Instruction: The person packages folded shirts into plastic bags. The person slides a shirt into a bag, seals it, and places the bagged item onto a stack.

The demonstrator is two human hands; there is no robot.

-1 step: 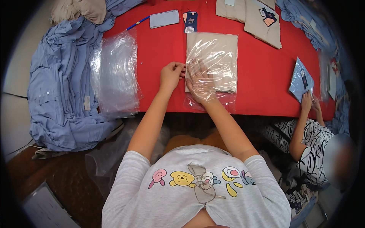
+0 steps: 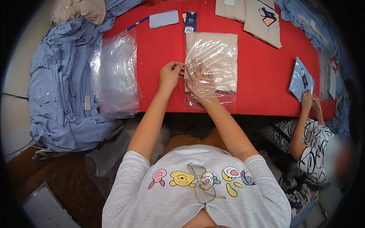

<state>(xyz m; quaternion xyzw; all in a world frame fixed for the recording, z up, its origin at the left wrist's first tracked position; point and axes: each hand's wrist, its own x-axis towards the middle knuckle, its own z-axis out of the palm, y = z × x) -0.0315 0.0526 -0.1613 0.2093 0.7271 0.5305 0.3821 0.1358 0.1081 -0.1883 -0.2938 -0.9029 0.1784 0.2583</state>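
A folded beige garment point(image 2: 224, 49) lies in a clear plastic bag point(image 2: 229, 99) at the table's near middle, the bag's loose end toward me. Inside the bag, under the film, my right hand point(image 2: 199, 78) is spread flat over the garment's left part. My left hand point(image 2: 172, 74) is closed in a pinch at the bag's left edge, next to the right fingertips. Just beyond the garment is a dark blue hang tag point(image 2: 190, 22).
A stack of clear bags point(image 2: 116, 72) and a heap of blue shirts point(image 2: 57, 87) lie to the left. Beyond are a notepad point(image 2: 164, 19), a blue pen point(image 2: 137, 23) and folded beige garments point(image 2: 260, 26). At right, a co-worker's hands point(image 2: 307, 99) hold a blue folded garment point(image 2: 300, 81).
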